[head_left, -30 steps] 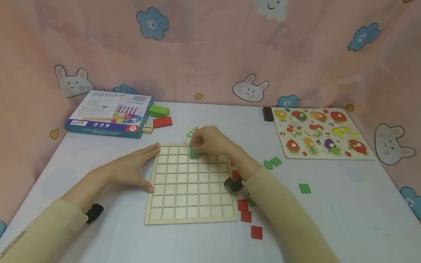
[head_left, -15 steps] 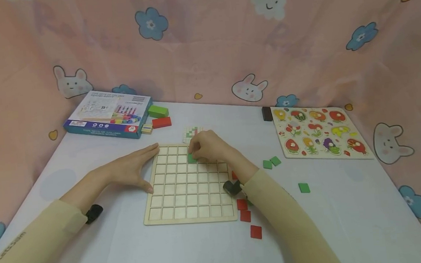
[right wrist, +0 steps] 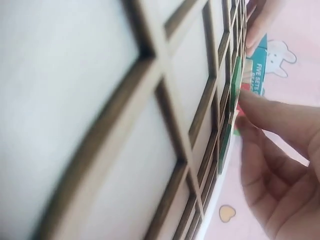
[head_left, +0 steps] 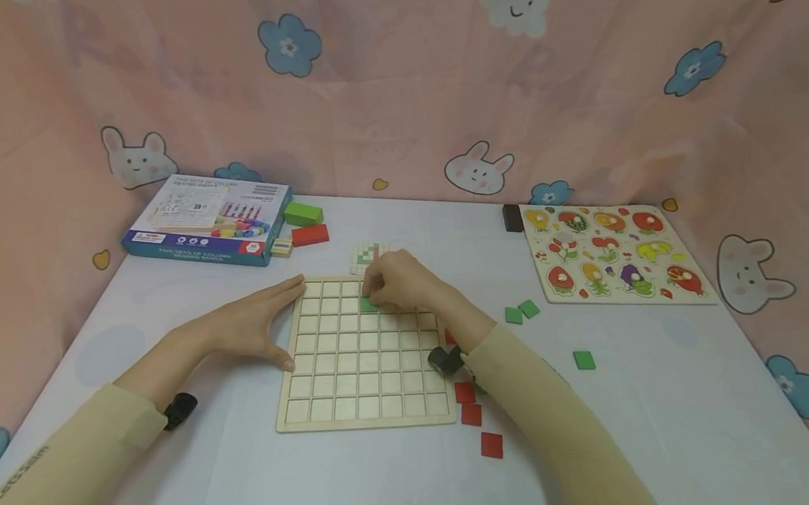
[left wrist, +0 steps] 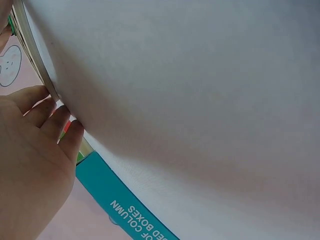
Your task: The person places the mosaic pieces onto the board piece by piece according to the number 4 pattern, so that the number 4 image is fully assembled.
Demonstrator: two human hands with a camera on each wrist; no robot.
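A pale wooden board (head_left: 339, 364) with a square grid lies on the white table. At its far left corner and left edge, my left hand (head_left: 242, 326) rests with thumb and fingers spread wide. My right hand (head_left: 407, 280) is over the far part of the grid, its thumb and fingertips pinching a green square tile (head_left: 368, 306). In the right wrist view, that green tile (right wrist: 235, 82) stands at the thumb tip, and a second green tile (right wrist: 225, 151) sits in the grid beside it. The curled fingers partly hide the tiles in the head view.
A small pattern card (head_left: 364, 259) lies behind the board. Red tiles (head_left: 492, 445) and green tiles (head_left: 584, 360) are scattered to the right. A boxed set (head_left: 205, 220), a green block (head_left: 304, 214) and a red block (head_left: 310, 234) stand back left; a fruit puzzle (head_left: 619, 255) lies back right.
My right hand has come slightly nearer with the green tile, bringing it lower over the grid and uncovering more of the pattern card. The left hand keeps its place at the board's edge.
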